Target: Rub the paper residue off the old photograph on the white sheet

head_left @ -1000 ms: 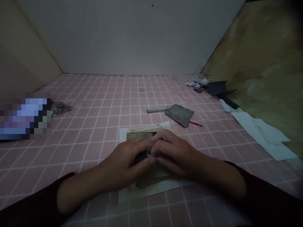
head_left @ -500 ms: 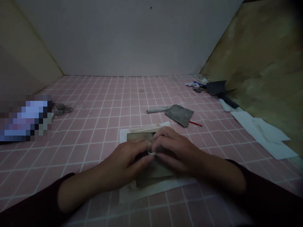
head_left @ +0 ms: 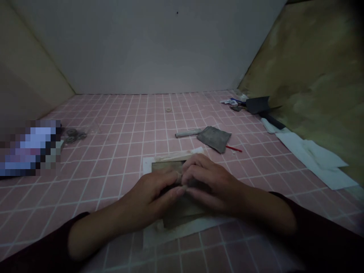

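Note:
My left hand [head_left: 152,193] and my right hand [head_left: 212,182] meet fingertip to fingertip over a brownish sheet [head_left: 164,166] that looks like sandpaper. It lies on a white paper [head_left: 170,236] on the pink tiled surface [head_left: 113,151]. Both hands pinch a small pale ring-like piece [head_left: 182,186] and press it down on the sheet. The fingers hide most of the piece. Dark sleeves cover both forearms.
Beyond the hands lie a grey abrasive scrap [head_left: 214,137], a metal rod [head_left: 187,133] and a thin red stick [head_left: 233,148]. A small ring [head_left: 168,110] sits farther back. Dark tools [head_left: 257,104] and white paper sheets [head_left: 313,155] line the right wall. A clear bag of round parts [head_left: 74,134] lies left.
The hands have stayed together on the sheet with only small finger shifts. The pale piece showed more clearly half a second ago and is now more covered.

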Motion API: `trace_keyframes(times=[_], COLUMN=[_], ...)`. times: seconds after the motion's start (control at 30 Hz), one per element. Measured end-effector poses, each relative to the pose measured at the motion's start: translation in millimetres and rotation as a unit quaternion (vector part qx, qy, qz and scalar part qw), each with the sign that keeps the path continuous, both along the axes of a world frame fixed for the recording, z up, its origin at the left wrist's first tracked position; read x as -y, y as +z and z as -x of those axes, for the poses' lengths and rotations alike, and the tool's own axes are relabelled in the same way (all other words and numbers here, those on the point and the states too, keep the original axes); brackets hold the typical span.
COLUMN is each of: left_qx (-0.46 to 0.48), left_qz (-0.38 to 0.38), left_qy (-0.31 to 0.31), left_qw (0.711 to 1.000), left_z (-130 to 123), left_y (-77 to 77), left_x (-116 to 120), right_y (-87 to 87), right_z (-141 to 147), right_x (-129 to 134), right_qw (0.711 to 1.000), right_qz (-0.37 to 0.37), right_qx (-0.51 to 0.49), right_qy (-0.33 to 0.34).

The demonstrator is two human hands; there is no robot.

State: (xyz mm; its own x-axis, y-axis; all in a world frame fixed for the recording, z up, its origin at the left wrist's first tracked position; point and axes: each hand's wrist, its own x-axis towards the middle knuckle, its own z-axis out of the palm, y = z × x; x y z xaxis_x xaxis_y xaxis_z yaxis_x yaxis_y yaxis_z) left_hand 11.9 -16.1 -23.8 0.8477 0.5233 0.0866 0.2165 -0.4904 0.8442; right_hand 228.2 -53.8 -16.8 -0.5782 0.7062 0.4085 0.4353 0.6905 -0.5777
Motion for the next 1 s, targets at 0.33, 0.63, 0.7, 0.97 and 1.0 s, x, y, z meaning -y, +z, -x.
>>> trace_keyframes(times=[0.33,0.63,0.7,0.97,1.0], left_qx=[-0.035,-0.049,-0.051,-0.047,-0.046], left_qz=[0.002,0.002,0.0,-0.012,-0.012], left_qy=[0.026,0.036,0.038,0.04,0.041], left_qw=[0.999,0.998,0.998,0.998,0.998], left_z=[-2.4,0.2,0.2,-0.8,-0.7], left_y=[0.5,-2.8,-3.6,-4.0,-4.0], left_x=[-0.2,0.7,0.5,1.4,1.5], right_y=[-5.4,-6.8,-6.5,-4.7,-4.7], right_z=[-2.1,-0.3,-0.2,-1.0,-1.0], right_x=[-3.9,-1.6,-1.0,-2.7,-2.8], right_qw=[1.0,1.0,1.0,1.0,1.0], right_qz=[-0.008,-0.014,-0.013,-0.003,-0.002], right_qx=[-0.007,-0.006,-0.006,-0.001,-0.003], right_qy=[-0.023,-0.004,0.0,-0.002,-0.001])
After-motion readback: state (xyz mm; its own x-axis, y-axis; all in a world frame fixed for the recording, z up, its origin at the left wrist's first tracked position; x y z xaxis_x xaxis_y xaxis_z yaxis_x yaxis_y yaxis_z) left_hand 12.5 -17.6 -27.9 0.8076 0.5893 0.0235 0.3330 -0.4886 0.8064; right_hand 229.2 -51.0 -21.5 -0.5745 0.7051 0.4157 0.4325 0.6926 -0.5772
